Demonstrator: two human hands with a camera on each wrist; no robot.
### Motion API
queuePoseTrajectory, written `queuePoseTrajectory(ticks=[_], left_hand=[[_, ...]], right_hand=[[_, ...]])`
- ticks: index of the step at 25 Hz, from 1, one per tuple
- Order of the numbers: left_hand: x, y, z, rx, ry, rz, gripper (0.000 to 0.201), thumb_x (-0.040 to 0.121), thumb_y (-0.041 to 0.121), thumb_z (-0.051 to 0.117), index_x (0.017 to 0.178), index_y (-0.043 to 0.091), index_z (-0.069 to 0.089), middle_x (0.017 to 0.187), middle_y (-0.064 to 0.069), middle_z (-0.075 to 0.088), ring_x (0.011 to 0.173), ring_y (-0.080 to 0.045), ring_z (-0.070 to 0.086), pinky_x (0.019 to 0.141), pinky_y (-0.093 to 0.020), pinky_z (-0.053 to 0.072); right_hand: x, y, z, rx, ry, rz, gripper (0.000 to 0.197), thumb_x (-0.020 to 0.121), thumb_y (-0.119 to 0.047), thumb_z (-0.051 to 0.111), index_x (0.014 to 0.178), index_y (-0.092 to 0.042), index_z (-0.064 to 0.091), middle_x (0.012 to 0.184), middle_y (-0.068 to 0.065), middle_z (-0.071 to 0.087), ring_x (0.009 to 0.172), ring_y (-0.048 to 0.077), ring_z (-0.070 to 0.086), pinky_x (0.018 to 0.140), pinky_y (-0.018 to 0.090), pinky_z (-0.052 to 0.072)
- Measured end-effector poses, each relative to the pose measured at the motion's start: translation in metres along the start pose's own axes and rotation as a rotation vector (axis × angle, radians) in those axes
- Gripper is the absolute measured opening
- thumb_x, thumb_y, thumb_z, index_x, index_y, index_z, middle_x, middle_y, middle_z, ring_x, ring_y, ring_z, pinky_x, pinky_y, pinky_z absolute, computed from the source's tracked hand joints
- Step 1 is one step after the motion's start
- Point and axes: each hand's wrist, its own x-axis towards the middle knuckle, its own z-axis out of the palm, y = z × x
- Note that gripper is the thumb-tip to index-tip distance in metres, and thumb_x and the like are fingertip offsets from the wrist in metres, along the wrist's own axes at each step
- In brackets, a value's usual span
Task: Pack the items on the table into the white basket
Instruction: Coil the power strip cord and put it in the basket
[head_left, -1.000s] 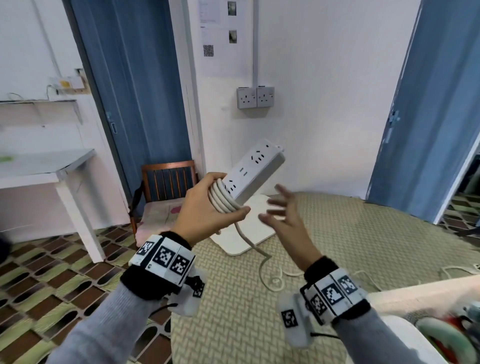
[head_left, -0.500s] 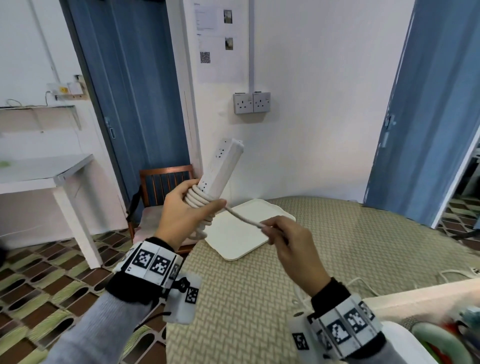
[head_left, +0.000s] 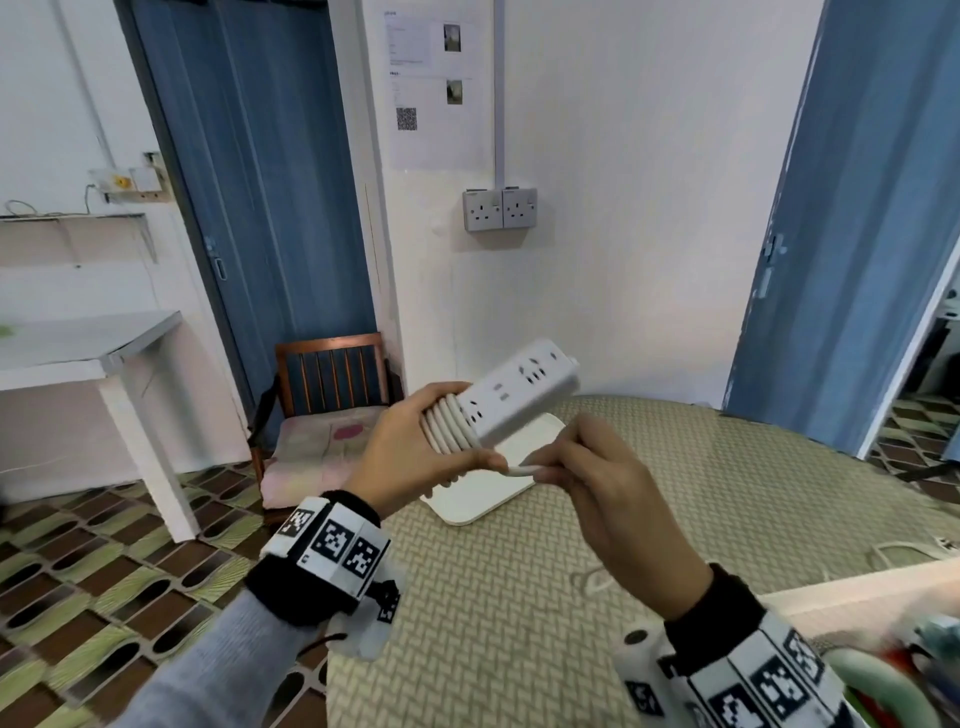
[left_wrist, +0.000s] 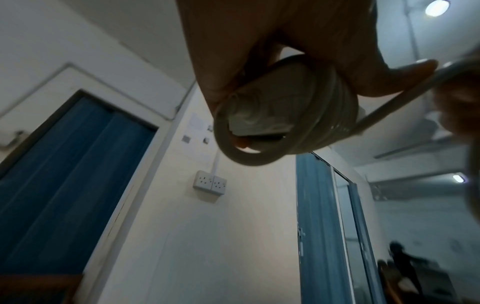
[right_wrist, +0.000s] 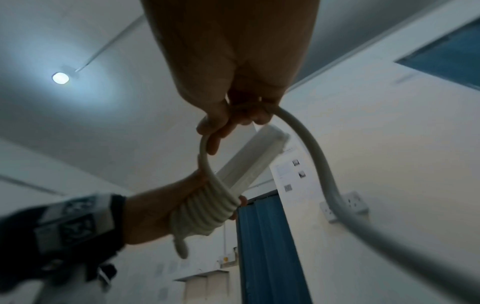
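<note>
A table (head_left: 701, 493) with a woven greenish cover is carrying a flat white board (head_left: 483, 491) at its far left edge. Loose white cord (head_left: 587, 579) is lying on the cover, and a white basket (head_left: 857, 590) is sitting at the near right.

1 power strip (head_left: 522, 397), 2 hands

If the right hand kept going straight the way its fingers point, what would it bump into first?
Probably the left hand, whose grip wraps the cord coils on the power strip. The right hand pinches the cord just beside them, though depth is unclear.

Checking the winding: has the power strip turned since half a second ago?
Yes. The power strip pointed up toward the wall sockets; now it leans right over the table.
</note>
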Motion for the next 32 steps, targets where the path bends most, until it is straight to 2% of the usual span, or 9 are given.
queuePoseTrajectory(ticks=[3,7,11,17,20,23,25,28,32], left_hand=[[-0.003,-0.001,0.007,0.324,-0.198,0.126,0.101,0.037,0.073,0.077,0.125,0.033,0.051,0.115,0.016,0.057,0.105,-0.002,0.054,0.091,-0.026,0.048],[-0.01,0.004,0.021,0.465,-0.073,0.345,0.074,0.06,0.068,0.068,0.12,0.027,0.056,0.106,0.014,0.062,0.094,-0.005,0.055,0.086,-0.03,0.046],[-0.009,0.003,0.017,0.631,0.004,0.555,0.079,0.067,0.075,0.058,0.128,0.025,0.054,0.116,0.011,0.063,0.098,-0.009,0.056,0.082,-0.027,0.038],[-0.007,-0.002,0.022,0.659,0.009,0.57,0.074,0.072,0.075,0.056,0.128,0.025,0.057,0.108,0.007,0.065,0.089,-0.013,0.06,0.079,-0.033,0.048],[-0.003,-0.003,0.02,0.647,0.065,0.6,0.049,0.082,0.058,0.057,0.116,0.024,0.066,0.094,0.009,0.068,0.075,-0.011,0.058,0.069,-0.03,0.046],[0.001,-0.008,0.002,0.575,0.121,0.474,0.05,0.084,0.059,0.048,0.118,0.026,0.065,0.091,0.011,0.068,0.077,-0.008,0.058,0.072,-0.026,0.047],[0.004,-0.014,-0.013,0.547,0.148,0.397,0.053,0.084,0.061,0.045,0.119,0.027,0.064,0.094,0.011,0.068,0.083,-0.008,0.06,0.077,-0.024,0.046],[0.006,-0.022,-0.024,0.512,0.145,0.319,0.053,0.081,0.062,0.046,0.121,0.031,0.062,0.098,0.013,0.068,0.089,-0.008,0.061,0.083,-0.036,0.051],[0.002,-0.017,-0.018,0.414,0.136,0.272,0.054,0.078,0.061,0.047,0.127,0.039,0.056,0.1,0.013,0.068,0.09,-0.006,0.062,0.082,-0.034,0.054]], right_hand=[[0.024,0.003,-0.006,-0.253,0.006,-0.087,0.031,0.089,-0.037,0.051,0.084,-0.014,0.071,0.084,0.003,0.05,0.08,0.013,0.047,0.068,0.033,0.044],[0.041,0.018,-0.008,-0.433,0.004,-0.001,0.034,0.081,-0.054,0.052,0.088,-0.025,0.069,0.089,-0.004,0.056,0.088,0.014,0.046,0.075,0.029,0.029],[0.037,0.031,-0.011,-0.119,-0.104,0.302,0.042,0.075,-0.063,0.043,0.084,-0.031,0.068,0.082,-0.015,0.067,0.079,0.004,0.058,0.067,0.037,0.047],[0.03,0.032,-0.003,-0.095,-0.006,0.321,0.039,0.077,-0.06,0.05,0.075,-0.028,0.071,0.076,-0.011,0.07,0.072,0.007,0.062,0.064,0.041,0.049],[0.022,0.028,-0.005,0.257,-0.003,0.444,0.036,0.075,-0.058,0.067,0.098,-0.03,0.069,0.091,-0.011,0.07,0.085,0.006,0.066,0.075,0.035,0.053],[0.004,0.035,-0.02,0.337,-0.327,0.719,0.073,0.071,-0.041,0.078,0.132,-0.035,0.039,0.102,-0.001,0.065,0.077,0.017,0.069,0.069,0.032,0.057],[-0.005,0.037,-0.036,0.435,-0.419,0.753,0.059,0.076,-0.016,0.078,0.126,-0.022,0.048,0.081,0.005,0.068,0.062,0.02,0.064,0.057,0.027,0.054],[0.001,0.041,-0.06,0.593,-0.123,0.664,0.029,0.071,-0.007,0.072,0.1,-0.008,0.07,0.074,0.001,0.069,0.072,0.012,0.064,0.066,0.015,0.05],[0.03,0.053,-0.064,0.317,0.215,0.458,0.015,0.074,-0.014,0.075,0.09,-0.016,0.076,0.076,0.019,0.064,0.069,0.022,0.053,0.063,0.026,0.043]])
